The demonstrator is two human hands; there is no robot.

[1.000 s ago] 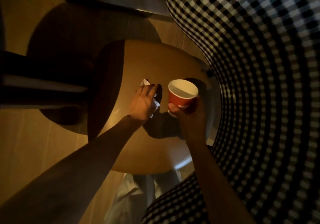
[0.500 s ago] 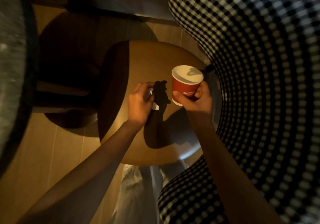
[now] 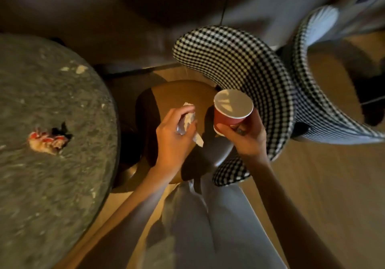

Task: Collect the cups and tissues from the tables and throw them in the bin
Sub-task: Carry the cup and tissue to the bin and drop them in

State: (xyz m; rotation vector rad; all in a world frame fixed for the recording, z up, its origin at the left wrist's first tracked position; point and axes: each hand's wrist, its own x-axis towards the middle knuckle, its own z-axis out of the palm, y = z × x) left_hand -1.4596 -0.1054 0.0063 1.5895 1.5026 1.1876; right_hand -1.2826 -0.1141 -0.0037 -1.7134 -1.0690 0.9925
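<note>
Your left hand (image 3: 174, 135) is curled around a crumpled tissue (image 3: 188, 120); your right hand (image 3: 244, 137) grips the red cup (image 3: 231, 114) upright. Farther left, nearer your left grip, a crumpled wrapper (image 3: 46, 140) lies on the grey desk (image 3: 52, 185).

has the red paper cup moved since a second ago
Yes. The red paper cup, gripped by the right hand, was standing on the small round wooden table; now it is lifted off it.
</note>
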